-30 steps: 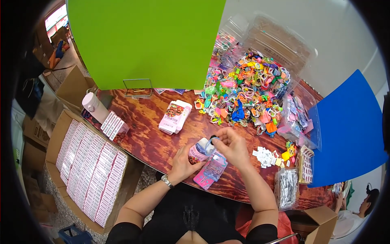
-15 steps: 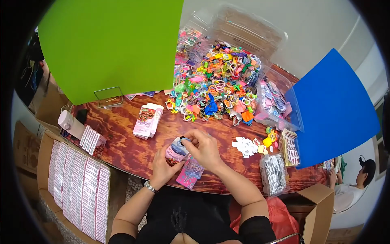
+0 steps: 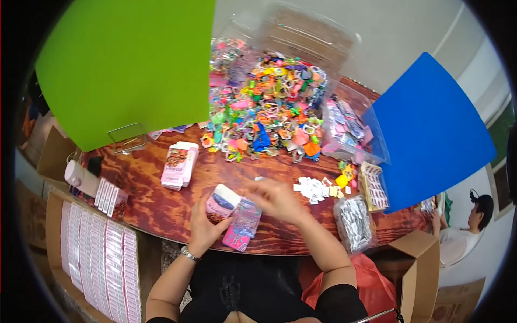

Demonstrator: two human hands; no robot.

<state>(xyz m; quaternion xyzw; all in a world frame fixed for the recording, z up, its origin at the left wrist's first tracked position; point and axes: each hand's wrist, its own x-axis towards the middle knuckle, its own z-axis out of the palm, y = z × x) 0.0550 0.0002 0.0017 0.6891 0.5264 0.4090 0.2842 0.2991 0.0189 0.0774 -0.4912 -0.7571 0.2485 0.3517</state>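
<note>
My left hand [image 3: 205,225] is wrapped round a small pink printed box [image 3: 219,208], tilted with its white flap raised and something dark blue showing at its mouth. Just right of it, my right hand [image 3: 277,200] hovers above the table, apart from the box. Motion smears its fingers, so what they hold, if anything, is unclear. Beneath and between the hands lie a bright pink printed packet [image 3: 235,240] and a clear, shiny bluish packet [image 3: 247,216] overlapping it. A stack of flat pink boxes [image 3: 179,166] sits farther left on the table.
A heap of small colourful toys [image 3: 269,116] spreads across the back. White paper slips [image 3: 311,189], a tub of silvery sachets [image 3: 353,223] and a clear bin of packets [image 3: 350,126] stand right. A carton of pink boxes [image 3: 97,258] is at lower left. A co-worker [image 3: 463,231] sits far right.
My right hand has come off the box mouth and moved right. The box stays in my left hand, its white flap now in plain sight. The whole view has shifted slightly.
</note>
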